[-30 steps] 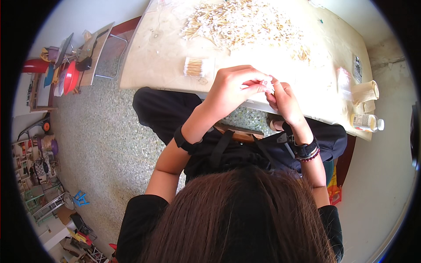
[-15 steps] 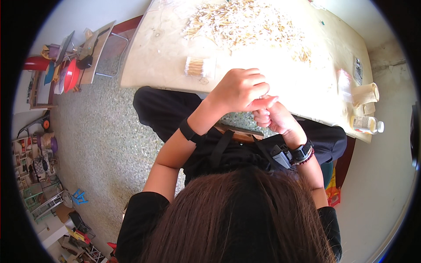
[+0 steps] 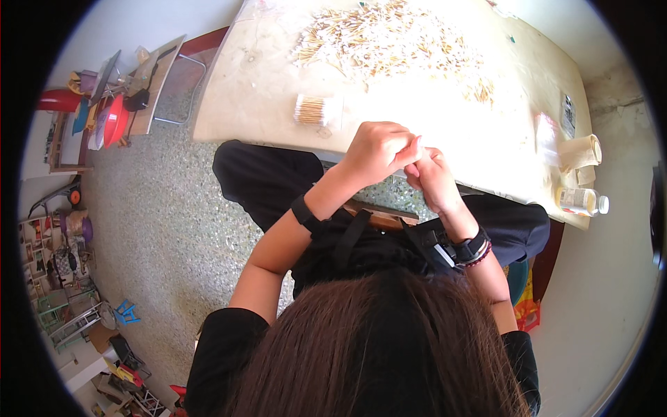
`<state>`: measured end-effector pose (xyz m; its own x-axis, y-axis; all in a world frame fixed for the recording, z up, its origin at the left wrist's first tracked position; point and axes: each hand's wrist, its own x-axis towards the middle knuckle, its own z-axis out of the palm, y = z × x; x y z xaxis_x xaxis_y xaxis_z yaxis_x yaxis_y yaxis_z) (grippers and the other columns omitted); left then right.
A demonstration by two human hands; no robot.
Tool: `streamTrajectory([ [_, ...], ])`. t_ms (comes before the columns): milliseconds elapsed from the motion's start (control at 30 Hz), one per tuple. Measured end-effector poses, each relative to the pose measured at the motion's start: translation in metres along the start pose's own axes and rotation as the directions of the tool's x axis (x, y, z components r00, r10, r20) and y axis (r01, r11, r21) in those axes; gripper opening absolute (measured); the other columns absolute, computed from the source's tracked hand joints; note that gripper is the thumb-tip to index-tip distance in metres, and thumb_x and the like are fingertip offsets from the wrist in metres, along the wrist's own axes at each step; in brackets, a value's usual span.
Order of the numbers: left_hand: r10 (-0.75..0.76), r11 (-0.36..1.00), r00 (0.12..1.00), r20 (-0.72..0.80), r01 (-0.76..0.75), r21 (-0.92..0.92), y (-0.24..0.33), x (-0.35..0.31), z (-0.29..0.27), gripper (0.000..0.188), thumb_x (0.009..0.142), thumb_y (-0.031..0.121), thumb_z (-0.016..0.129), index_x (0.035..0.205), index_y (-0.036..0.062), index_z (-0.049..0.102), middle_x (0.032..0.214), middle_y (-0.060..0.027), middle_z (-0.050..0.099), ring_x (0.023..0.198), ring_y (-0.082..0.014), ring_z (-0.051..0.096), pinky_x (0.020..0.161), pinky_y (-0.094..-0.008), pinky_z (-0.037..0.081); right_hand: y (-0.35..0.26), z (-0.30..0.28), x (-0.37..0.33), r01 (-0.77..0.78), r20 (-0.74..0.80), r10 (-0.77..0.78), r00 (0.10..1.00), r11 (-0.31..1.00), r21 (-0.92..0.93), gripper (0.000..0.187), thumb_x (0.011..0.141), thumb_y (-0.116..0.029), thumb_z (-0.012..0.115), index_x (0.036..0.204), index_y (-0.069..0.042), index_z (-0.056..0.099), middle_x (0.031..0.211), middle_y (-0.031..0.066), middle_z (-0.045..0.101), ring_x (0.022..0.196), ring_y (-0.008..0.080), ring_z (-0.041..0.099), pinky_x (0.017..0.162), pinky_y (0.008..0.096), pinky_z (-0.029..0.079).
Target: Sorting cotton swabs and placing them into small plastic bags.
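My left hand [image 3: 381, 154] and my right hand [image 3: 435, 179] meet just over the near edge of the table, their curled fingers touching. Both are closed, and whatever lies between the fingers, if anything, is hidden. Left of them on the table sits a small clear bag packed with cotton swabs [image 3: 311, 110]. Beyond my hands spreads a wide loose pile of cotton swabs [image 3: 396, 42], washed out by bright light on its nearer side.
The table [image 3: 236, 97] has a pale cover. On its right side are a clear bottle [image 3: 580, 201], a tan roll [image 3: 579, 151] and a clear plastic bag [image 3: 547, 135]. A wooden side table [image 3: 158, 90] with a red basin [image 3: 116, 119] stands at the left.
My left hand has come slightly nearer to me and its fingers have shifted. My right hand has turned, its fingers now tucked closer against the left; both hands stay together.
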<state>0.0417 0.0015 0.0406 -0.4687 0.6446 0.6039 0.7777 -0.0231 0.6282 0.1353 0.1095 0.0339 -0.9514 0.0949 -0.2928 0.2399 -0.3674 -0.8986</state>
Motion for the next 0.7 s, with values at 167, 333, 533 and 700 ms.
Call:
streamTrajectory([
  [167, 0.094, 0.993, 0.984, 0.153, -0.082, -0.086, -0.009, -0.003, -0.002, 0.017, 0.078, 0.010, 0.058, 0.064, -0.0002, 0.058, 0.059, -0.0110, 0.056, 0.054, -0.0257, 0.055, 0.050, -0.0322, 0.044, 0.009, -0.014, 0.002, -0.253, 0.254, 0.207, 0.945, 0.953, 0.167, 0.046, 0.092, -0.041, 0.039, 0.055, -0.014, 0.035, 0.049, -0.0082, 0.026, 0.041, 0.0040, 0.019, 0.039, 0.0204, 0.015],
  [333, -0.203, 0.967, 0.932, 0.301, 0.240, -0.091, -0.032, -0.014, 0.007, 0.023, 0.084, 0.016, 0.051, 0.071, -0.0023, 0.057, 0.060, -0.0134, 0.056, 0.056, -0.0292, 0.054, 0.055, -0.0325, 0.044, 0.028, -0.022, 0.014, -0.272, 0.127, 0.254, 0.959, 0.951, 0.147, 0.044, 0.093, -0.040, 0.038, 0.057, -0.014, 0.037, 0.047, -0.0083, 0.026, 0.039, 0.0037, 0.019, 0.037, 0.0205, 0.015],
  [533, -0.506, 0.785, 0.862, 0.032, 0.445, 0.430, -0.095, -0.026, -0.006, 0.024, 0.082, 0.024, 0.055, 0.081, 0.0000, 0.051, 0.071, -0.0151, 0.058, 0.066, -0.0312, 0.057, 0.059, -0.0397, 0.044, 0.043, -0.042, 0.031, -0.198, -0.093, 0.200, 0.975, 0.980, 0.032, 0.045, 0.093, -0.035, 0.037, 0.053, -0.013, 0.035, 0.044, -0.0086, 0.025, 0.035, 0.0037, 0.018, 0.035, 0.0214, 0.016],
  [700, -0.512, 0.613, 0.859, -0.024, 0.385, 0.690, -0.112, -0.036, -0.022, 0.033, 0.069, 0.004, 0.060, 0.097, 0.0014, 0.045, 0.079, -0.0174, 0.055, 0.077, -0.0319, 0.057, 0.065, -0.0414, 0.045, 0.044, -0.042, 0.033, -0.210, -0.144, 0.204, 0.968, 0.977, -0.028, 0.045, 0.092, -0.034, 0.039, 0.052, -0.012, 0.037, 0.043, -0.0081, 0.026, 0.034, 0.0046, 0.021, 0.034, 0.0216, 0.018],
])
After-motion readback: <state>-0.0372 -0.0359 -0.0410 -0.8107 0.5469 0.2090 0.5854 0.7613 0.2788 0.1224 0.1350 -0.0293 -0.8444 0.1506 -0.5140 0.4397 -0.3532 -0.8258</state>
